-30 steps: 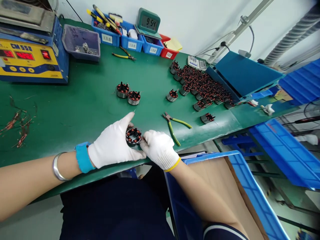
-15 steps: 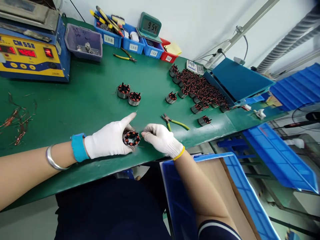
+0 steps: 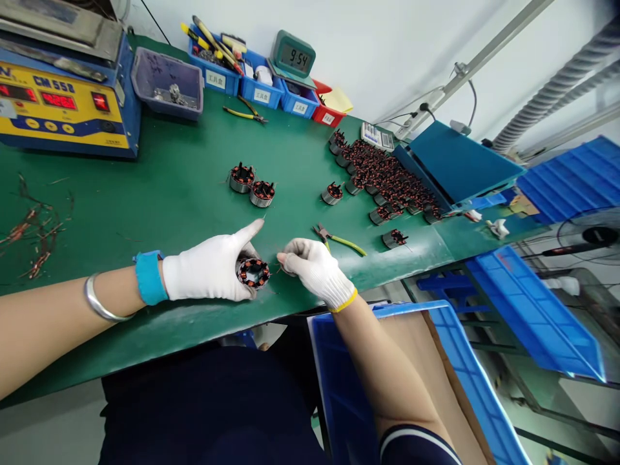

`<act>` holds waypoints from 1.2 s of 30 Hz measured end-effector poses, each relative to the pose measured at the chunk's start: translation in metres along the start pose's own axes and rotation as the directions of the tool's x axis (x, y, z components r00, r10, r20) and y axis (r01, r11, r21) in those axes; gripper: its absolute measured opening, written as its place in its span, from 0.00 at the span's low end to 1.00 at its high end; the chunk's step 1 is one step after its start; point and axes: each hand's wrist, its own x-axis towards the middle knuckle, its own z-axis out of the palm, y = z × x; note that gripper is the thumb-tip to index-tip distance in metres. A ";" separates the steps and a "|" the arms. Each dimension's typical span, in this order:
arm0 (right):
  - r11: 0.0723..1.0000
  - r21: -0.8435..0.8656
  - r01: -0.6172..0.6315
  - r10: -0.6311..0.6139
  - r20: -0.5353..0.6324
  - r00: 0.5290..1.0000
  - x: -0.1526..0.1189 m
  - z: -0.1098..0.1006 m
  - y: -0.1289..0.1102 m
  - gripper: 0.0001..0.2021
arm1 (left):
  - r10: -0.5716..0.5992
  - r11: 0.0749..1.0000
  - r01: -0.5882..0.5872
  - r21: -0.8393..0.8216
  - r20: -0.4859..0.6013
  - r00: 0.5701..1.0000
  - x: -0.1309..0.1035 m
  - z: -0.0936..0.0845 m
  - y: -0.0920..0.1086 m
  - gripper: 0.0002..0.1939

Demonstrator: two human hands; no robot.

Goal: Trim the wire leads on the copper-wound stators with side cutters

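Note:
My left hand (image 3: 213, 268), in a white glove, grips a ring-shaped wound stator (image 3: 254, 274) near the table's front edge, its open end tilted towards me. Just right of it, my right hand (image 3: 312, 268), also gloved, is closed in a pinch; thin wire shows at its fingertips. Beyond my hands stand two more stators, one at the left (image 3: 241, 176) and one touching it (image 3: 262, 193). Green-handled cutters (image 3: 341, 241) lie with jaws apart behind my right hand. Single stators stand at the middle (image 3: 332, 193) and at the right (image 3: 394, 239).
Many stators (image 3: 382, 168) crowd the table's right part beside a blue-green stand (image 3: 460, 161). Small bins (image 3: 261, 93), a clock (image 3: 294, 55) and pliers (image 3: 246, 115) are at the back. Wire scraps (image 3: 36, 239) and a CM558 unit (image 3: 68, 106) are left; a blue crate (image 3: 436, 310) is below right.
The stator in my left hand has tilted a little, and its ring opening shows more. My right fingertips have moved slightly away from it. The whole view has shifted slightly.

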 end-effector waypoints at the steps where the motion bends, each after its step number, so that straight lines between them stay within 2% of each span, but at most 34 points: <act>1: 0.995 -0.086 -0.039 0.040 0.004 0.999 -0.005 -0.005 0.002 0.13 | 0.006 1.000 -0.006 -0.007 0.001 1.000 0.000 0.000 -0.001 0.58; 3: 0.944 -0.312 -0.103 0.098 -0.033 0.995 -0.019 -0.013 -0.001 0.12 | 0.018 1.000 -0.018 -0.016 -0.002 1.000 0.000 0.001 -0.003 0.57; 4: 0.903 -0.413 -0.123 0.092 -0.094 0.991 -0.027 -0.015 -0.005 0.12 | 0.025 1.000 -0.025 -0.014 -0.006 1.000 0.001 0.002 -0.004 0.57; 6: 0.848 -0.524 -0.082 -0.041 -0.219 0.975 -0.040 -0.014 -0.016 0.12 | 0.050 0.999 -0.050 -0.005 -0.020 0.999 0.001 0.004 -0.007 0.56; 7: 0.844 -0.536 -0.005 -0.143 -0.234 0.962 -0.045 -0.011 -0.021 0.16 | 0.066 0.998 -0.066 0.000 -0.029 0.997 0.001 0.005 -0.007 0.56; 9: 0.845 -0.496 0.201 -0.310 -0.147 0.939 -0.049 0.000 -0.027 0.36 | 0.092 0.996 -0.092 0.008 -0.042 0.995 0.000 0.006 -0.008 0.55; 10: 0.844 -0.463 0.270 -0.343 -0.078 0.936 -0.049 0.006 -0.026 0.45 | 0.098 0.995 -0.098 0.011 -0.041 0.994 0.000 0.006 -0.008 0.55; 11: 0.851 -0.439 0.287 -0.331 -0.025 0.943 -0.047 0.012 -0.023 0.49 | 0.099 0.995 -0.098 0.013 -0.039 0.994 0.000 0.006 -0.008 0.54; 12: 0.867 -0.426 0.258 -0.284 0.002 0.959 -0.045 0.017 -0.018 0.46 | 0.096 0.995 -0.095 0.015 -0.034 0.995 -0.001 0.005 -0.007 0.54; 15: 0.924 -0.360 0.126 -0.138 -0.010 0.990 -0.039 0.025 0.000 0.20 | 0.084 0.996 -0.084 0.016 -0.019 0.996 -0.001 0.005 -0.006 0.54; 17: 0.954 -0.283 0.101 -0.111 -0.021 0.994 -0.038 0.024 0.007 0.13 | 0.083 0.996 -0.083 0.023 -0.018 0.996 -0.001 0.005 -0.007 0.53; 19: 0.972 -0.228 0.059 -0.062 -0.007 0.998 -0.038 0.020 0.009 0.12 | 0.087 0.996 -0.086 0.028 -0.026 0.996 0.000 0.007 -0.008 0.53; 22: 0.980 -0.197 -0.030 0.039 0.045 0.998 -0.038 0.015 0.004 0.19 | 0.087 0.996 -0.085 0.039 -0.039 0.995 0.000 0.008 -0.009 0.54; 23: 0.980 -0.196 -0.038 0.047 0.042 0.998 -0.038 0.015 0.002 0.19 | 0.082 0.996 -0.080 0.047 -0.039 0.996 0.001 0.008 -0.010 0.54; 25: 0.979 -0.205 -0.013 0.017 0.017 1.000 -0.037 0.016 -0.001 0.12 | 0.068 0.996 -0.066 0.068 -0.029 0.997 0.001 0.009 -0.009 0.54; 28: 0.973 -0.225 0.045 -0.041 0.023 0.999 -0.036 0.015 -0.003 0.10 | 0.058 0.992 -0.052 0.118 -0.043 0.997 0.000 0.012 -0.006 0.52; 29: 0.972 -0.227 0.055 -0.048 0.034 0.998 -0.036 0.014 -0.002 0.10 | 0.067 0.990 -0.058 0.129 -0.061 0.996 0.000 0.013 -0.004 0.50; 31: 0.980 -0.196 0.042 -0.031 0.058 0.998 -0.035 0.011 0.000 0.10 | 0.095 0.987 -0.085 0.139 -0.067 0.993 0.000 0.016 0.000 0.39; 34: 0.998 -0.056 -0.007 0.013 0.110 0.994 -0.033 0.003 0.006 0.12 | 0.121 0.982 -0.120 0.143 -0.001 0.993 0.001 0.017 0.005 0.19; 36: 1.000 -0.001 0.009 -0.008 0.108 0.994 -0.034 -0.001 0.008 0.13 | 0.118 0.980 -0.121 0.156 0.025 0.993 0.002 0.017 0.007 0.14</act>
